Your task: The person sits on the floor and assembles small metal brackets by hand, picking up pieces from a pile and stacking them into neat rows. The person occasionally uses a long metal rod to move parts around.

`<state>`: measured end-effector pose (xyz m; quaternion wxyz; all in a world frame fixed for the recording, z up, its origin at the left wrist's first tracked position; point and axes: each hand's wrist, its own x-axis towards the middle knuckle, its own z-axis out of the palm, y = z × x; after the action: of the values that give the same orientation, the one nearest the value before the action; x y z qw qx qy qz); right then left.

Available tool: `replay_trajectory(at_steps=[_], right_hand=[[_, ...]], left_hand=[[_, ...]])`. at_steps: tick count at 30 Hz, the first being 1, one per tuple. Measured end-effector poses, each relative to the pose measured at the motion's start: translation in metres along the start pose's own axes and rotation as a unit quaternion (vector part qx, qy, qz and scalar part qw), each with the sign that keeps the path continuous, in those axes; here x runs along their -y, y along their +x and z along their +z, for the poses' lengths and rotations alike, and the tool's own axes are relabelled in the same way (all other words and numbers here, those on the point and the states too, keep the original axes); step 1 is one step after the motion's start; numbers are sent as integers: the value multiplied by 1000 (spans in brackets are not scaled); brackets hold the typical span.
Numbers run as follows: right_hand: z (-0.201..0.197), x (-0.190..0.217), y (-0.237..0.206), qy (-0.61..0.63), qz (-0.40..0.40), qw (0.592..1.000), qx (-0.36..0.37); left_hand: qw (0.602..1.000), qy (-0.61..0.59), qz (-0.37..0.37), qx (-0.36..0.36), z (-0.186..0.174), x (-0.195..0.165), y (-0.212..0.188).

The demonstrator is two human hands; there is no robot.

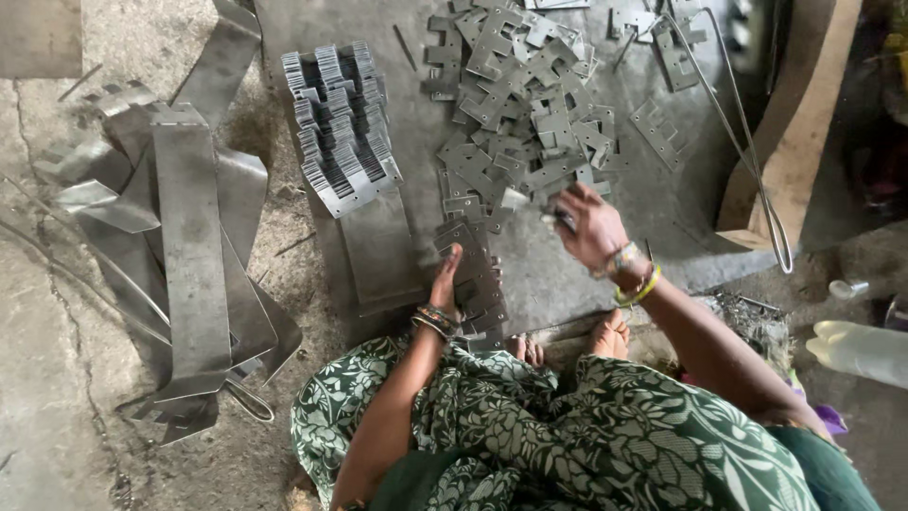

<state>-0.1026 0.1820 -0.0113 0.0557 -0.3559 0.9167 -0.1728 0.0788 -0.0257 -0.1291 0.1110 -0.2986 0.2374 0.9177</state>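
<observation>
Notched grey metal plates stacked in a short row (473,279) lie just before my knees on the flat steel sheet (558,274); my left hand (446,279) rests against them, fingers curled; my right hand (588,225) pinches one loose plate (530,201), wrist bent; beyond lies the scattered pile of same plates (530,104); a neat stacked bundle (340,123) sits left, long bent metal strips (189,246) farther left.

1. A flat metal sheet (605,274) is laid on the concrete floor (57,378).
2. On the sheet, a heap of notched metal plates (530,114) is spread.
3. Left of the heap, stacked plates (340,128) are ranged.
4. Further left, long metal strips (194,255) are piled on the floor.
</observation>
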Motion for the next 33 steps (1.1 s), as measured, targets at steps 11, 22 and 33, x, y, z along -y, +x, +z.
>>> replay_trajectory(at_steps=[11, 22, 33], right_hand=[[54, 45, 97, -171, -88, 981, 35], [31, 47, 62, -160, -256, 951, -59], [36, 48, 30, -187, -201, 959, 78]], left_hand=[[972, 148, -61, -170, -35, 9, 16], [981, 106, 19, -161, -35, -2, 21], [957, 218, 186, -52, -47, -7, 33]])
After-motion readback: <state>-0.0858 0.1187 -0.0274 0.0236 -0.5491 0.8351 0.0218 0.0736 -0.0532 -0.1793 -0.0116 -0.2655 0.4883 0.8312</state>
